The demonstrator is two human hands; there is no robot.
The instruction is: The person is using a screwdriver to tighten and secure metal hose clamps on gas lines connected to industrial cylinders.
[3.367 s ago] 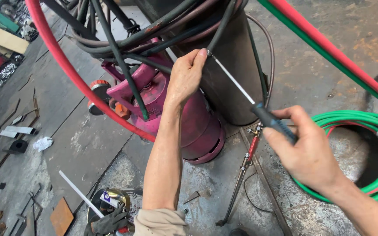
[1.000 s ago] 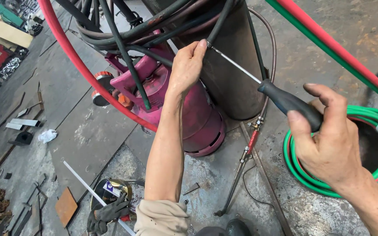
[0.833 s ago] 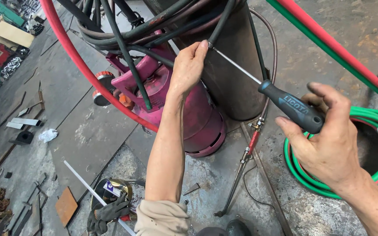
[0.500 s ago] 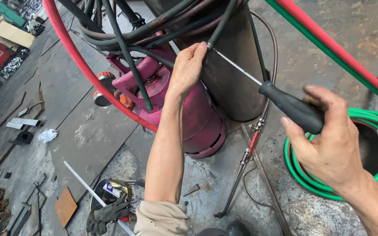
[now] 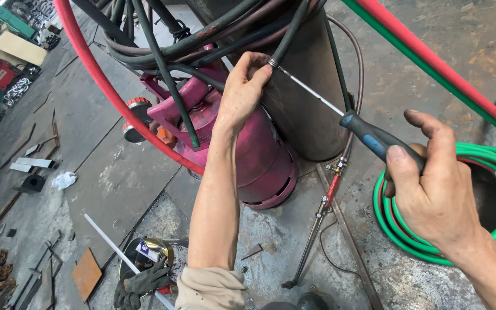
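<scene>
My left hand [image 5: 245, 86] reaches up and pinches a dark rubber hose [image 5: 291, 31] at its metal clamp [image 5: 272, 62]. My right hand [image 5: 434, 192] grips the dark blue-black handle of a long screwdriver [image 5: 374, 138]. Its thin steel shaft [image 5: 311, 92] runs up and left, with the tip at the clamp beside my left fingers. Behind the hoses stands a dark steel cylinder [image 5: 311, 97], and a pink gas cylinder [image 5: 254, 149] lies tilted below my left hand.
A thick red hose [image 5: 104, 86] and a red-and-green paired hose [image 5: 431, 57] cross overhead. A green hose coil [image 5: 477, 229] lies at the right. A cutting torch [image 5: 317, 221] rests on the concrete floor. Gloves [image 5: 142, 284], a white rod and metal scraps lie lower left.
My right hand has shifted its grip along the screwdriver handle and turned it, fingers opening and closing. My left hand has stayed on the hose clamp.
</scene>
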